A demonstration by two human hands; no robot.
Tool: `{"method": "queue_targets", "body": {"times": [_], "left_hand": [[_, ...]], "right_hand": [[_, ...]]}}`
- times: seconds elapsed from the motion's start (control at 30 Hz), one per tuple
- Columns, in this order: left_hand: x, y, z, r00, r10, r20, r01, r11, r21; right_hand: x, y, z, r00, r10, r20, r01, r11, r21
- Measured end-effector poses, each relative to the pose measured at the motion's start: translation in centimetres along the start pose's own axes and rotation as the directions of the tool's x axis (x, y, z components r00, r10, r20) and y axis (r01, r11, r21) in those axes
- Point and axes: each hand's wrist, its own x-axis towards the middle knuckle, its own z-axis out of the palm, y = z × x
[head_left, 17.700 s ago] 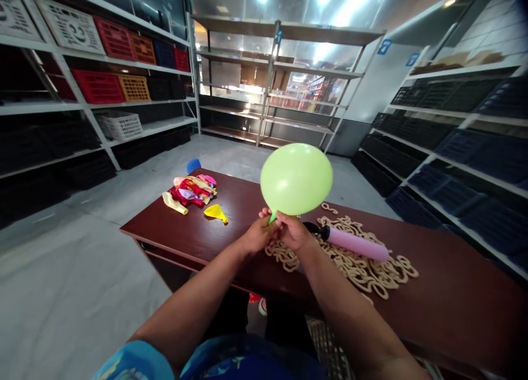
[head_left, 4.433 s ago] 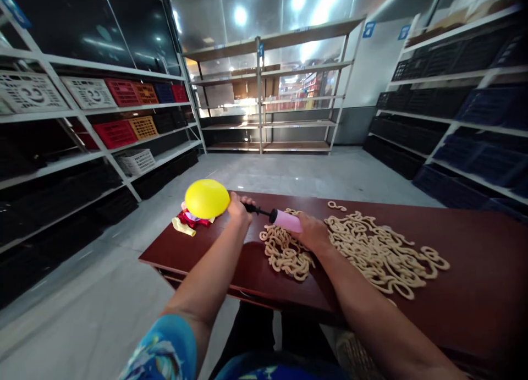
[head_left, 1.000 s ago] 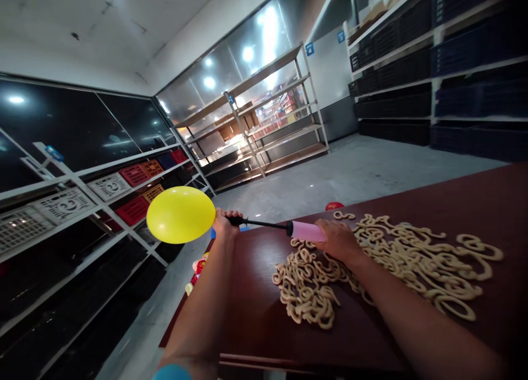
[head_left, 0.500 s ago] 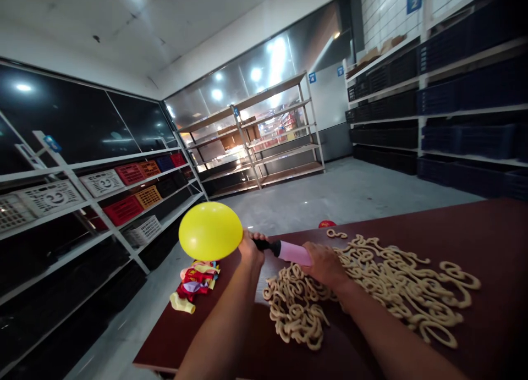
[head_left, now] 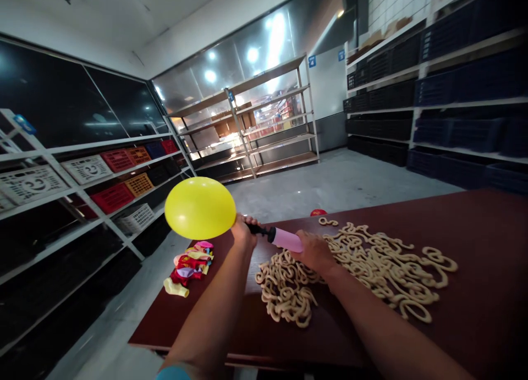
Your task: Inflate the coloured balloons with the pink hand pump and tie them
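A swollen yellow balloon (head_left: pixel 200 208) sits on the black nozzle end of a hand pump (head_left: pixel 287 240) with a pink barrel. My left hand (head_left: pixel 244 230) is closed around the balloon's neck and the pump's black nozzle. At the other end, my right hand (head_left: pixel 314 251) grips the pink barrel; its far end is hidden in the hand. The pump is held above the dark red table (head_left: pixel 474 226). Beneath and beyond my right hand lie many beige curled, rope-like pieces (head_left: pixel 286 289). Left of my left forearm is a pile of uninflated balloons (head_left: pixel 190 270) in several colours.
A red round thing (head_left: pixel 318 213) shows at the table's far edge. White shelving with crates (head_left: pixel 119 160) runs along the left. Racks (head_left: pixel 274 163) stand at the back, and shelves with dark crates (head_left: pixel 457 132) line the right.
The yellow balloon looks somewhat larger. The camera view has shifted, so the table and hands appear higher and slightly left. Both hands keep their hold.
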Motion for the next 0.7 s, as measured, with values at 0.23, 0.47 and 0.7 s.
{"method": "queue_targets", "body": {"times": [0.23,0.47,0.7], "left_hand": [[-0.1,0.2,-0.2,1.0,-0.021,0.004,0.021,1.0,0.005],[3.4,7.2,-1.9,0.992,0.107,-0.062,-0.105,0.994,0.032],[0.6,1.5,-3.3,0.995,-0.001,-0.096,-0.003,0.999,-0.041]], "right_hand": [[0.3,0.5,-1.0,1.0,-0.018,0.013,0.018,1.0,0.008],[0.8,1.3,-1.1,1.0,0.003,0.024,-0.003,1.0,-0.013],[0.0,0.1,-0.8,0.994,-0.064,0.094,0.067,0.997,-0.039]]}}
